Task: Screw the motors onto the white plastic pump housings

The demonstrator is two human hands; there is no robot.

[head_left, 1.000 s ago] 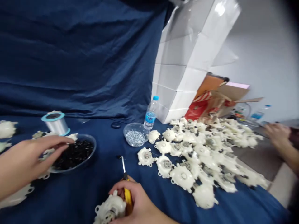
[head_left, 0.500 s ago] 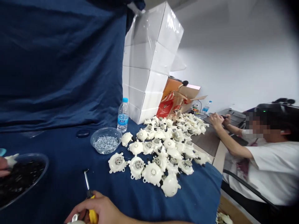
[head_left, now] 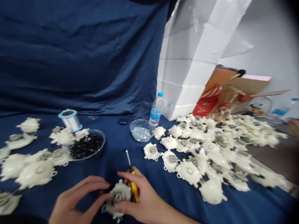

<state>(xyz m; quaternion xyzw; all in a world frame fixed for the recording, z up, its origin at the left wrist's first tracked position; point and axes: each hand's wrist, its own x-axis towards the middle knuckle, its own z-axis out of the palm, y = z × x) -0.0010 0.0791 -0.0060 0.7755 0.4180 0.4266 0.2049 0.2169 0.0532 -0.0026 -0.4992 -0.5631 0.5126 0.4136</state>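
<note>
Low in the middle, my right hand (head_left: 144,196) is closed around a cream plastic housing with a grey motor (head_left: 118,196). The same hand also keeps hold of a screwdriver (head_left: 134,186) with a yellow handle, its metal shaft pointing away from me, a tiny screw-like piece at the tip. My left hand (head_left: 80,199) is at the housing's left side, thumb and fingers pinching a small dark part (head_left: 105,189), which is mostly hidden and blurred. Beyond it stands a clear bowl of black parts (head_left: 87,146).
Many cream housings (head_left: 189,171) crowd the right side, and several more (head_left: 37,174) lie at left. A bowl of screws (head_left: 141,132), a water bottle (head_left: 155,112) and a wire spool (head_left: 71,120) stand farther back. White boxes (head_left: 177,71) are stacked behind.
My view has swung left. My left hand has come from the bowl of black parts to the housing. My right hand still holds the screwdriver and housing.
</note>
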